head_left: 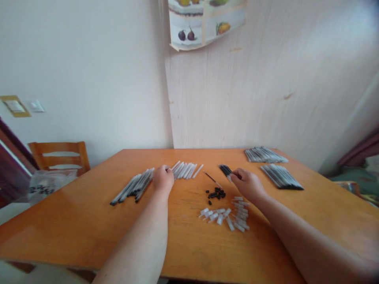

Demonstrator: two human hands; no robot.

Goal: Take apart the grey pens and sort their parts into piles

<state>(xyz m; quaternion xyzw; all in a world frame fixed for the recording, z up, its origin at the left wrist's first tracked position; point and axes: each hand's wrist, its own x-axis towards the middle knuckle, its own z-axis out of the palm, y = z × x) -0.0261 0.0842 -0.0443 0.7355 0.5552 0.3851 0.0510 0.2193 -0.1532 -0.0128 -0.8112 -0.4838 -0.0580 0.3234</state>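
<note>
On the orange wooden table (89, 225), my left hand (163, 178) is closed, its fingers pinching the end of a clear pen barrel in a row of clear barrels (186, 170). A pile of assembled pens (134, 187) lies just left of it. My right hand (247, 183) is closed too, fingertips on a small bunch of dark ink refills (225, 170). One thin refill (212, 178) lies loose between the hands. Below it sit small black end plugs (216, 193) and a heap of clear pen caps (229, 217).
Two stacks of finished pens (264, 155) (281, 176) lie at the table's far right. A wooden chair (59, 156) stands at the left, with a plastic bag of dark parts (47, 184) beside it. Walls close off the back; a fruit poster (205, 21) hangs above.
</note>
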